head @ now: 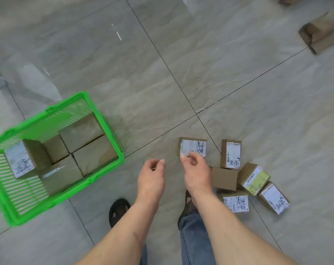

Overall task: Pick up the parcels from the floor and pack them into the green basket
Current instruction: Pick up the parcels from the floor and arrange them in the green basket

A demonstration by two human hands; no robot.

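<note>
In the head view, the left hand (152, 174) hung over bare floor tile (147, 77) with its fingers loosely curled and empty. The right hand (195, 169) reached toward a labelled cardboard parcel (193, 147), thumb and fingers partly spread at its near edge; actual contact could not be told. Five more parcels (253, 177) lay clustered just right of that wrist. The green basket (105, 165) sat well left, already holding several parcels.
</note>
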